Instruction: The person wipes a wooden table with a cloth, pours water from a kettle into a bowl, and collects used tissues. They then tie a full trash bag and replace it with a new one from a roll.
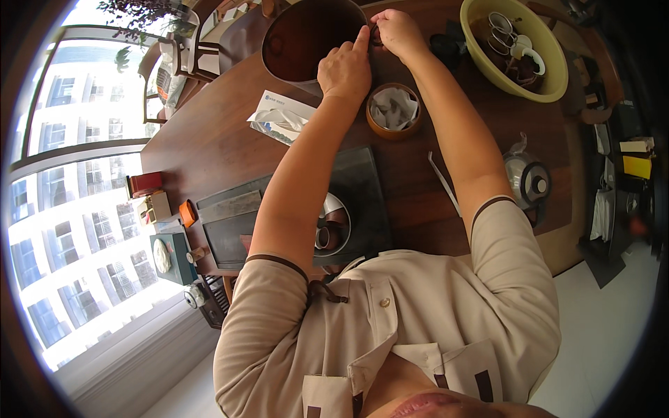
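A large round bin [306, 39] with a dark reddish-brown inside stands at the far side of the wooden table. My left hand [345, 68] grips its near right rim, the index finger stretched along the edge. Just beside that fingertip, my right hand [401, 34] pinches a small dark ring-like piece [375, 35]; whether it is fixed to the bin cannot be told. Below my hands sits an orange-brown pot [394, 131] holding crumpled white paper. A white tissue box [277, 117] lies beside my left forearm, which partly covers it.
To the right is a yellow basin [556, 68] with cups in it. A glass teapot [530, 180] and metal tongs [443, 180] lie near my right arm. A dark tea tray [366, 183] bears a bowl [347, 237] of cups. Small boxes [146, 184] line the left edge by the window.
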`<state>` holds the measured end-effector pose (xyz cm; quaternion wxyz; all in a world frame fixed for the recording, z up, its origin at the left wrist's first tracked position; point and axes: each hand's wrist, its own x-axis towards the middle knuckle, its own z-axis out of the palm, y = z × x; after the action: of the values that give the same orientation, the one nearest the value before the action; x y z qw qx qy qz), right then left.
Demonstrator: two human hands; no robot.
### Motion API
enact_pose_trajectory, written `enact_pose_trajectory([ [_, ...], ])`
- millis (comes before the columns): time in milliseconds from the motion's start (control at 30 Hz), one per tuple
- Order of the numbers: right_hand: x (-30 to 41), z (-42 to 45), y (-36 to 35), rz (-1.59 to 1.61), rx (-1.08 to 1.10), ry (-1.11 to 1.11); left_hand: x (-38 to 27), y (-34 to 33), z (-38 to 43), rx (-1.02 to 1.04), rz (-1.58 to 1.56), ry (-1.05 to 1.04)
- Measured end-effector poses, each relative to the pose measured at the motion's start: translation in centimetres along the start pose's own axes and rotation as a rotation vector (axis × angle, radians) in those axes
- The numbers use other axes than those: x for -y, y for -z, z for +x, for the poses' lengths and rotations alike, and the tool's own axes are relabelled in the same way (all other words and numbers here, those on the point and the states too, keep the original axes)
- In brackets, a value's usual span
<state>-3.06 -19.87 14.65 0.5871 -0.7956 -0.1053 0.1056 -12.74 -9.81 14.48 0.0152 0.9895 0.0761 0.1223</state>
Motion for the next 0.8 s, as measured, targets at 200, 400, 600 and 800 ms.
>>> enact_pose_trajectory([
  [200, -2.3, -1.2, -0.4, 0.512, -0.047, -0.083, 0.1, 0.1, 0.0, -0.024, -0.021, 0.002],
  [400, -8.1, -2.7, -2.3, 0.798, 0.096, -0.412, -0.1, 0.6, -0.4, -0.124, -0.133, -0.055],
  [600, -7.6, -7.9, -0.6, 0.764, -0.093, -0.391, 5.0, 7.1, -7.6, -0.524, -0.357, -0.084],
  [800, -8.3, -26.5, 0.0, 0.269, 0.465, -0.425, 16.2, 4.9, -28.4, -0.221, -0.257, 0.439],
])
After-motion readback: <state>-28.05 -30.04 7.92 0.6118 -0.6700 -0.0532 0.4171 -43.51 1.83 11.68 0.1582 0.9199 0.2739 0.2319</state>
